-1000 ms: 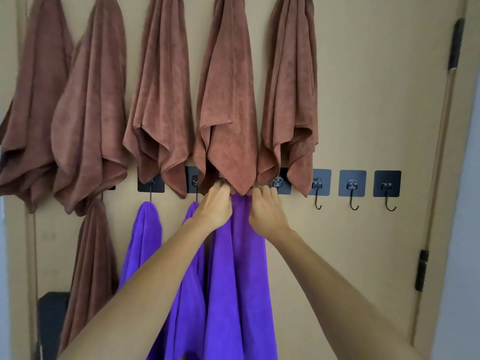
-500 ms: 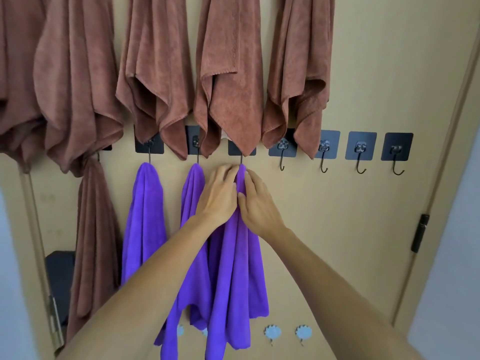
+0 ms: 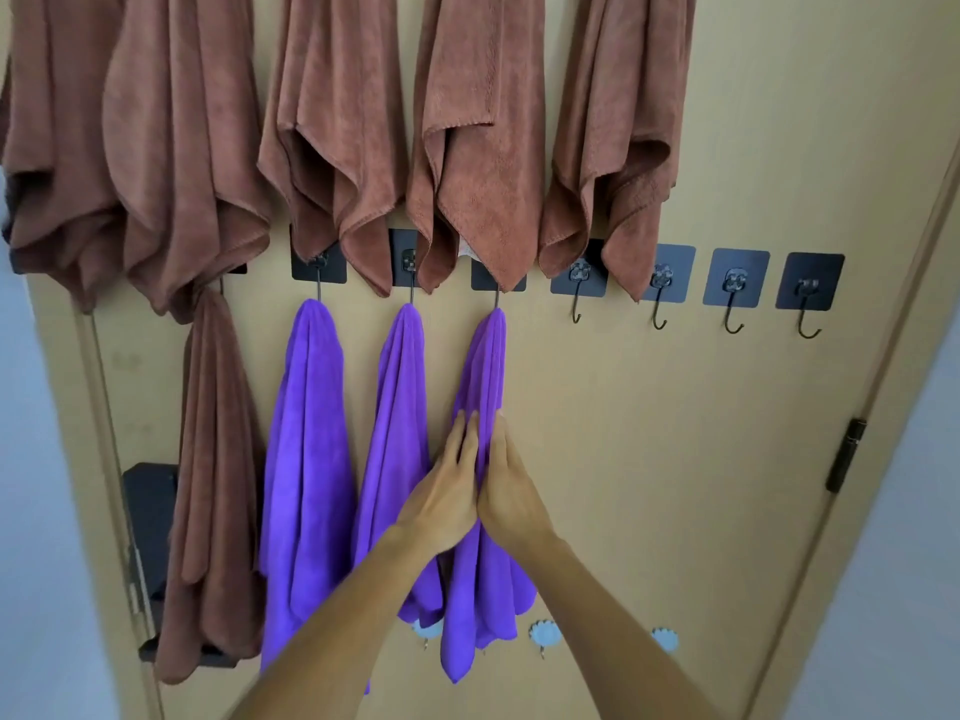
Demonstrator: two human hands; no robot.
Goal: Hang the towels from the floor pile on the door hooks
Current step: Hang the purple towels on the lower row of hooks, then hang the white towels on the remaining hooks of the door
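On hooks (image 3: 733, 318): three purple towels (image 3: 306, 459), four bare

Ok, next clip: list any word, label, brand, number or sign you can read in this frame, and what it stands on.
None: no readable text shows anywhere.
Brown towels: no tag or label in view.
Purple towels: plain, no label in view.
Black hook plates: clear fittings only, no print to be made out.
Door: bare, no sign.
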